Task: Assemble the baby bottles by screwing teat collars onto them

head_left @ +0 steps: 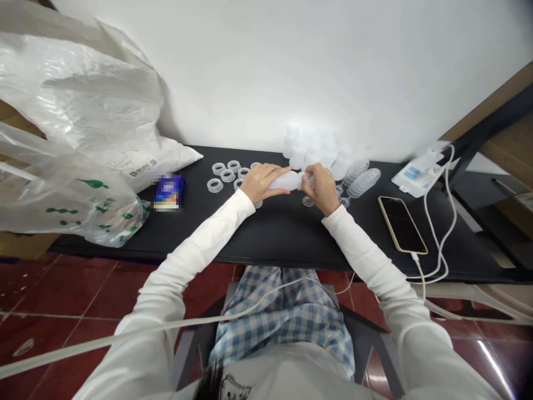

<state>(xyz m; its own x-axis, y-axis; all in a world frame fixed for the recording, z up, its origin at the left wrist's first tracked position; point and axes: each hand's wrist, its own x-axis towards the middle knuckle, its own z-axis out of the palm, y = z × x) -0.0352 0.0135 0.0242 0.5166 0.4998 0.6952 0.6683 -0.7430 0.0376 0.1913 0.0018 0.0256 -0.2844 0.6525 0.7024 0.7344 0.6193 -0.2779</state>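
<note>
My left hand (261, 182) is wrapped around a translucent white plastic bottle (287, 181), which lies sideways above the black table. At the bottle's neck end, my right hand (321, 188) is closed in a pinch on a small clear plastic piece (310, 179); its exact kind is mostly hidden by the fingers. Several clear plastic rings (215, 185) lie to the left of my left hand, some partly behind it. Beyond my hands stands a cluster of similar white bottles (310, 151). Stacked clear domed caps (364, 182) lie just right of my right hand, near some small clear discs (308, 201).
A blue box (169, 192) and big plastic bags (125, 161) occupy the left side. On the right are a phone (402, 225) with a white charging cable (442, 244) and a white-and-blue package (418, 172). A white wall backs the black table (291, 236). Another cable crosses my lap.
</note>
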